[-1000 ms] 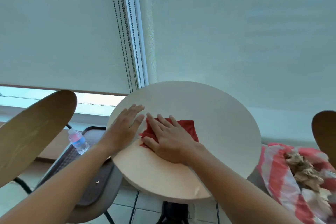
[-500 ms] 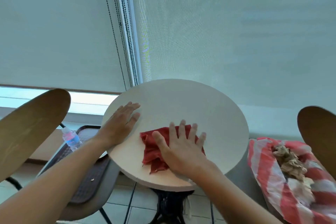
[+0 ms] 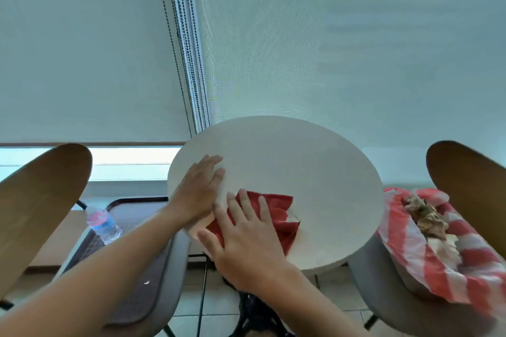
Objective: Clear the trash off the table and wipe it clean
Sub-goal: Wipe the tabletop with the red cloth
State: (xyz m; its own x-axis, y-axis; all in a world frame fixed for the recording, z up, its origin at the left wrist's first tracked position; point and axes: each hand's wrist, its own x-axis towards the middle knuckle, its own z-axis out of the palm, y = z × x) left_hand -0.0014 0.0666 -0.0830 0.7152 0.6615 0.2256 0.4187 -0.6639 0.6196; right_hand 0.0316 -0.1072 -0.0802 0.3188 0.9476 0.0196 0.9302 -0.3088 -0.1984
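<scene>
A pale roller blind fills the background behind the small round table (image 3: 301,161), and nothing lies on its top but our hands and the cloth, so we judge the trash step done and the wiping step in hand.

Our right hand (image 3: 243,238) lies flat on the red cloth (image 3: 276,213) with fingers straight and spread, pressing it to the tabletop near the near-left edge; it pinches nothing. Our left hand (image 3: 198,189) rests palm down, fingers straight and together, on the bare top at the left edge, just beside the cloth, and seems to steady the table. Both forearms reach in from the near side, the right crossing over the near rim.

The cloth is bunched and partly folded, its right corner turned up. The far and right parts of the top lie well apart from it, so the next stroke probably calls for sweeping toward them with even pressure.

On the right chair sits a red-and-white striped bag (image 3: 410,243) holding crumpled paper (image 3: 427,219). A water bottle (image 3: 103,223) lies on the left chair (image 3: 131,276).
</scene>
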